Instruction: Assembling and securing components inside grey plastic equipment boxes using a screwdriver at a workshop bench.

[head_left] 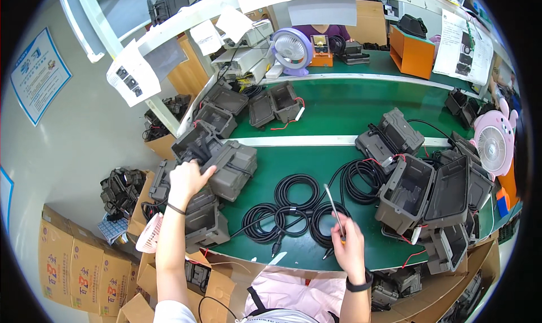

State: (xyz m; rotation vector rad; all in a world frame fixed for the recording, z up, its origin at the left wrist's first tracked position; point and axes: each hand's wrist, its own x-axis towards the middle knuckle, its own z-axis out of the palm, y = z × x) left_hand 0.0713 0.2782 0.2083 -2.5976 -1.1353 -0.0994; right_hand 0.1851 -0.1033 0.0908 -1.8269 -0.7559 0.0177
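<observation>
My left hand [191, 182] reaches to the left stack and grips the near edge of a dark grey plastic box [236, 168], thumb along its side. Other grey boxes, such as an open one [206, 224] just below, crowd around it. In my right hand [349, 247] is a screwdriver [333, 207], its thin metal shaft pointing up and away and its handle mostly inside my closed fingers. Coiled black cables [297, 192] lie on the green tabletop between my hands, and the screwdriver's shaft passes above one coil.
Open grey boxes [403, 193] with red wires pile up at the right. A pink fan [493, 144] stands beyond them. A white rail [305, 141] crosses the bench. Cardboard cartons [84, 266] fill the lower left. Across the bench, a person in purple sits behind a lilac fan [292, 47].
</observation>
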